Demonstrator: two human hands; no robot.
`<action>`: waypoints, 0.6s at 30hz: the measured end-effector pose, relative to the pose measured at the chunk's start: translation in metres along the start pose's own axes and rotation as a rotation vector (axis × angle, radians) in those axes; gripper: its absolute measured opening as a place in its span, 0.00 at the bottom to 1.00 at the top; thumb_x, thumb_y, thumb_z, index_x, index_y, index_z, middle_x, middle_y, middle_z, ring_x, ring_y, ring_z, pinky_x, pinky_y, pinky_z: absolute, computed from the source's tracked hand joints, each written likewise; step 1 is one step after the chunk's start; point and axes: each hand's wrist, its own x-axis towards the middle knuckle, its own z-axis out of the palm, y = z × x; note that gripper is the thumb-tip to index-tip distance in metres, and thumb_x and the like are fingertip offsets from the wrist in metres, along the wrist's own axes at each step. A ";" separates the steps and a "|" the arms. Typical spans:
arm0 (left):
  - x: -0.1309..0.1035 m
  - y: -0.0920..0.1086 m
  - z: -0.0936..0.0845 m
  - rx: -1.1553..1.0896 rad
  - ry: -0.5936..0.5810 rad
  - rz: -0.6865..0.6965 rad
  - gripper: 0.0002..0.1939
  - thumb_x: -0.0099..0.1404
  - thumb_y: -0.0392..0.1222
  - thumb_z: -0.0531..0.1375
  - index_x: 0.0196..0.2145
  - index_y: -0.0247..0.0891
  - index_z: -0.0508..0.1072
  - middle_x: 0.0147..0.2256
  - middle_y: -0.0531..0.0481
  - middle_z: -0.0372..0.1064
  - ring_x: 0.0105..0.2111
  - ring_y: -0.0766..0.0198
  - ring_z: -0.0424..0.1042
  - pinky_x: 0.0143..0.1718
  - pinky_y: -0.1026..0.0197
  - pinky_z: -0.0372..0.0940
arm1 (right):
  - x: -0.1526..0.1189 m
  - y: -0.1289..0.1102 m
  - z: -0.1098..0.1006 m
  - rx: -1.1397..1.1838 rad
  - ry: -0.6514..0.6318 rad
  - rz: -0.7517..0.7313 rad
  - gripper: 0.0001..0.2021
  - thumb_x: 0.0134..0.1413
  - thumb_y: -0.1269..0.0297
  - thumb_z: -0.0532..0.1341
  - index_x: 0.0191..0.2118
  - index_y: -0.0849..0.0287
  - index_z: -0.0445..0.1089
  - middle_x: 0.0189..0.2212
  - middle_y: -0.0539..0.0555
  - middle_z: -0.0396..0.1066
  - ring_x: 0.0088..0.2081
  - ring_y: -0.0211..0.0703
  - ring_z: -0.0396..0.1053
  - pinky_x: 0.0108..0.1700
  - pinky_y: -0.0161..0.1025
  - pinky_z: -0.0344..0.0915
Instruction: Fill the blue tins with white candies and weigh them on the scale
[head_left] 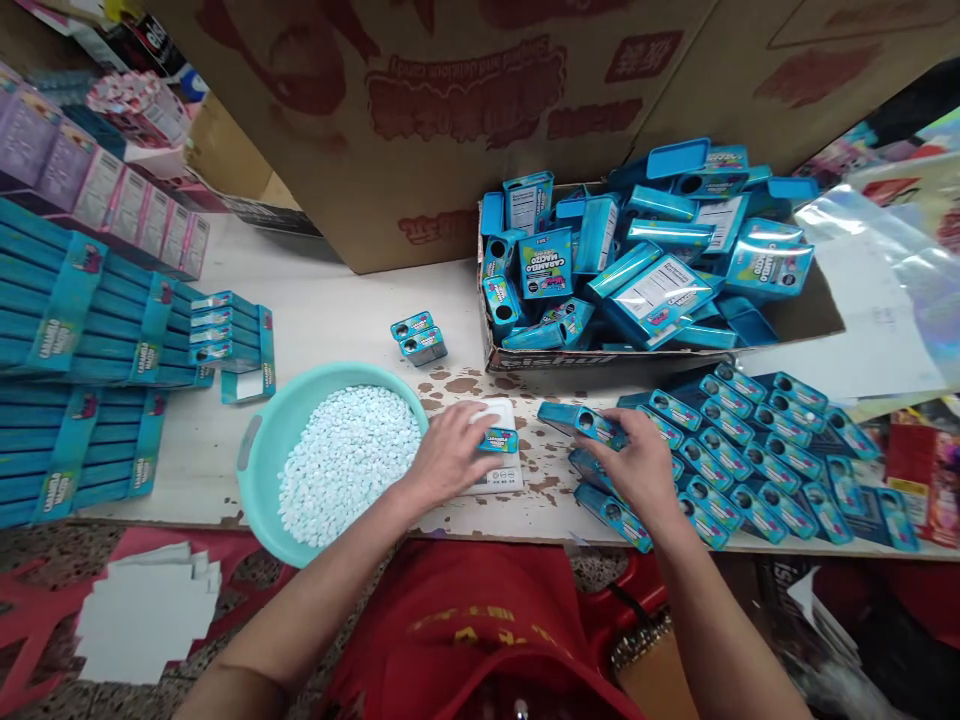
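My left hand (450,452) is closed around the near end of a small blue candy box (501,441), over a white scale (499,480). Whether the box rests on the scale is hard to see. With thumb and fingers, my right hand (639,462) grips another blue candy box (574,418), tilted at the left side of a group of standing boxes (720,460). Left of my left hand sits a turquoise basin (259,500) holding many small white candies (349,465). Two more blue boxes (421,340) stand behind the scale.
An open carton (517,358) heaped with blue boxes is at the back right, before a big cardboard box (450,130). Packed blue display trays (82,340) are stacked at the left, with a smaller pack (232,335) beside them. White cards (146,620) lie below the table edge.
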 end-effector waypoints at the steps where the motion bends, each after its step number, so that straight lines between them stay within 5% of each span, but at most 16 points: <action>1: 0.002 0.001 0.008 0.030 -0.098 0.005 0.19 0.54 0.42 0.64 0.45 0.44 0.70 0.49 0.43 0.65 0.53 0.49 0.59 0.56 0.48 0.52 | -0.003 -0.001 0.000 0.015 -0.008 0.014 0.17 0.50 0.48 0.59 0.37 0.56 0.67 0.34 0.55 0.68 0.37 0.50 0.65 0.39 0.44 0.61; 3: 0.007 -0.002 0.018 0.074 -0.174 -0.039 0.16 0.56 0.40 0.62 0.44 0.43 0.70 0.44 0.43 0.67 0.49 0.50 0.62 0.54 0.49 0.54 | -0.008 -0.004 0.001 0.038 -0.023 0.025 0.15 0.50 0.49 0.59 0.37 0.56 0.67 0.34 0.55 0.68 0.38 0.50 0.66 0.40 0.44 0.62; 5: 0.012 -0.010 0.017 0.075 -0.085 -0.076 0.14 0.58 0.40 0.61 0.43 0.43 0.70 0.40 0.44 0.68 0.45 0.51 0.64 0.51 0.52 0.56 | -0.011 -0.008 0.002 0.055 -0.039 0.021 0.14 0.50 0.51 0.59 0.37 0.56 0.67 0.35 0.55 0.68 0.39 0.51 0.66 0.40 0.45 0.63; 9: 0.034 -0.036 -0.003 0.184 0.163 -0.117 0.17 0.58 0.41 0.61 0.47 0.44 0.68 0.43 0.44 0.66 0.47 0.51 0.63 0.50 0.55 0.57 | -0.015 -0.024 0.012 0.125 -0.082 -0.025 0.11 0.51 0.55 0.59 0.37 0.55 0.66 0.34 0.55 0.69 0.39 0.51 0.66 0.40 0.46 0.63; 13: 0.059 -0.053 -0.023 0.415 0.121 -0.272 0.20 0.59 0.36 0.58 0.51 0.39 0.67 0.43 0.41 0.66 0.46 0.51 0.64 0.47 0.55 0.58 | -0.013 -0.048 0.029 0.163 -0.177 -0.069 0.09 0.50 0.60 0.60 0.38 0.55 0.66 0.36 0.55 0.69 0.40 0.51 0.66 0.41 0.45 0.63; 18: 0.030 -0.061 -0.053 0.486 0.310 -0.219 0.13 0.65 0.40 0.53 0.45 0.39 0.71 0.44 0.41 0.68 0.47 0.51 0.64 0.50 0.54 0.56 | -0.006 -0.082 0.051 0.101 -0.297 -0.139 0.09 0.47 0.68 0.61 0.38 0.55 0.66 0.36 0.54 0.68 0.40 0.50 0.65 0.41 0.43 0.63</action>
